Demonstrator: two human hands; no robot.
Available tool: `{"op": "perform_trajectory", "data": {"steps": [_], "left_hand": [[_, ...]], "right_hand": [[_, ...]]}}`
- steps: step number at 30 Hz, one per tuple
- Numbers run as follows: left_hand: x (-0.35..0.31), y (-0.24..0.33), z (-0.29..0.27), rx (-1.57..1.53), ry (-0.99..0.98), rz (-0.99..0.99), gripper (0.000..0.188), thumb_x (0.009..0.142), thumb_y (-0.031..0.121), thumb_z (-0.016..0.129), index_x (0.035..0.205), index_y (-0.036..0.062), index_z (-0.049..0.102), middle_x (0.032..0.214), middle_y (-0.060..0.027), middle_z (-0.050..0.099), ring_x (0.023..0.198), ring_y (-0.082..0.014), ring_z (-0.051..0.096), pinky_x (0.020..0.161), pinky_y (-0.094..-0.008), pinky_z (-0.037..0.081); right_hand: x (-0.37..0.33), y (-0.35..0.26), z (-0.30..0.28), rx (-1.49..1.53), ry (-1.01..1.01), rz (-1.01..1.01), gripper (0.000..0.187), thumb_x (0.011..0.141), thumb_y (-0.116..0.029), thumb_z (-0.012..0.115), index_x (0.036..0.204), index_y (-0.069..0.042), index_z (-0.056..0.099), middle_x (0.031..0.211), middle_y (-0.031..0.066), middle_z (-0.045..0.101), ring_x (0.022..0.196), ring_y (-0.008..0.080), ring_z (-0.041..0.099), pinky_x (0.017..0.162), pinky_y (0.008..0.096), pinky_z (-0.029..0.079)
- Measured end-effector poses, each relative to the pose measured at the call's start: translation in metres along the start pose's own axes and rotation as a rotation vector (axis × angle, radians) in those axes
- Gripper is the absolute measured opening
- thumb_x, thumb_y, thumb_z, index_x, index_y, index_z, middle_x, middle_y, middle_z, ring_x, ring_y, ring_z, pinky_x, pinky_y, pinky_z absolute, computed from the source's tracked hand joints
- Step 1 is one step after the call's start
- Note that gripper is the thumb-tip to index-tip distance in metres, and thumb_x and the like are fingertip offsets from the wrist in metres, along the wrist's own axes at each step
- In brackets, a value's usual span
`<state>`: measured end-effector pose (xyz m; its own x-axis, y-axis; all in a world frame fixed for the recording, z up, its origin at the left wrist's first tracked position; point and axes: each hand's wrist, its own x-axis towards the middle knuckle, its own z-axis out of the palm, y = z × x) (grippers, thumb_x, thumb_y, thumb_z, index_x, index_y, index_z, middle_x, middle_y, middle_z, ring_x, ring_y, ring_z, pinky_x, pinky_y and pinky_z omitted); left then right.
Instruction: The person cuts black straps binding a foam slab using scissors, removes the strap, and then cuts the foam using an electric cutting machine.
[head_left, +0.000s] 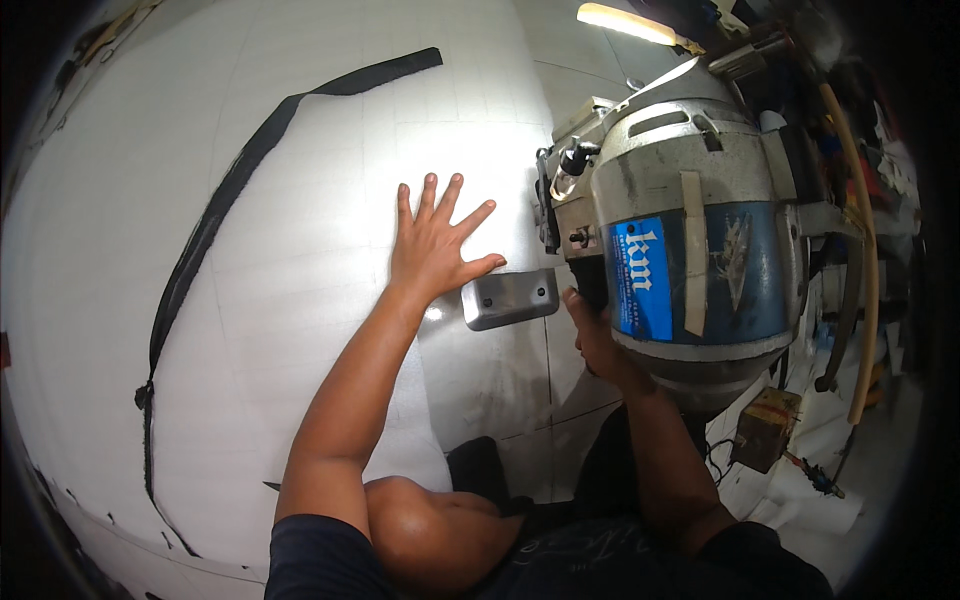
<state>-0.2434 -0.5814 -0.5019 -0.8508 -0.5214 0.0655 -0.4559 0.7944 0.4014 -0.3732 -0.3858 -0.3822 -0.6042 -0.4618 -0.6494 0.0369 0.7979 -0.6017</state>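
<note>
White sheet material (300,250) lies spread across the left, its right side reaching a grey-and-blue motor machine (745,275). The left hand (430,248) rests palm down on it, fingers fanned wide, thumb near the machine's silver base plate (510,303). The right hand (602,348) is at the machine's dark lower part; its fingers are mostly hidden, so whether it grips cannot be told. Further left, a long black strip (212,220) curves over the sheet. The step in hand looks like steadying the material beside the machine; the next move seems to call for flat pressure, with fingertips clear of the machine's front.
</note>
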Motion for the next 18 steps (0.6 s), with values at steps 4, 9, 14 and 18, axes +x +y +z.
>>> {"op": "perform_trajectory", "data": {"steps": [4,9,14,18], "left_hand": [[0.003,0.005,0.001,0.032,-0.054,-0.001,0.075,0.077,0.079,0.054,0.14,0.039,0.05,0.155,-0.0131,0.034,0.144,-0.0405,0.024,0.116,-0.0635,0.008],[-0.003,0.004,0.004,0.028,-0.093,-0.013,0.075,0.077,0.079,0.053,0.141,0.0392,0.049,0.156,-0.0123,0.033,0.144,-0.0398,0.025,0.116,-0.0623,0.008],[-0.003,0.005,0.008,0.027,-0.133,-0.013,0.075,0.078,0.079,0.051,0.142,0.0402,0.047,0.156,-0.0116,0.033,0.144,-0.0391,0.025,0.116,-0.062,0.009],[0.003,0.004,0.017,-0.046,-0.062,0.003,0.075,0.076,0.076,0.058,0.139,0.036,0.053,0.154,-0.0146,0.036,0.142,-0.0427,0.028,0.114,-0.0642,0.012]], "right_hand": [[0.016,0.024,-0.003,-0.161,0.049,-0.223,0.037,0.095,-0.052,0.055,0.091,-0.016,0.047,0.065,-0.0049,0.039,0.052,0.005,0.039,0.046,0.0246,0.034],[0.018,0.013,0.005,-0.133,0.069,-0.062,0.039,0.093,-0.048,0.059,0.098,-0.01,0.055,0.073,-0.0009,0.047,0.064,0.0099,0.049,0.057,0.0289,0.04],[0.02,-0.029,0.006,-0.037,0.001,0.094,0.044,0.092,-0.052,0.056,0.101,-0.009,0.05,0.065,-0.002,0.041,0.056,0.0079,0.046,0.052,0.0265,0.039],[0.046,-0.033,-0.002,-0.05,0.033,0.069,0.043,0.092,-0.051,0.056,0.096,-0.008,0.052,0.066,-0.0014,0.044,0.055,0.0089,0.05,0.053,0.0268,0.042]]}}
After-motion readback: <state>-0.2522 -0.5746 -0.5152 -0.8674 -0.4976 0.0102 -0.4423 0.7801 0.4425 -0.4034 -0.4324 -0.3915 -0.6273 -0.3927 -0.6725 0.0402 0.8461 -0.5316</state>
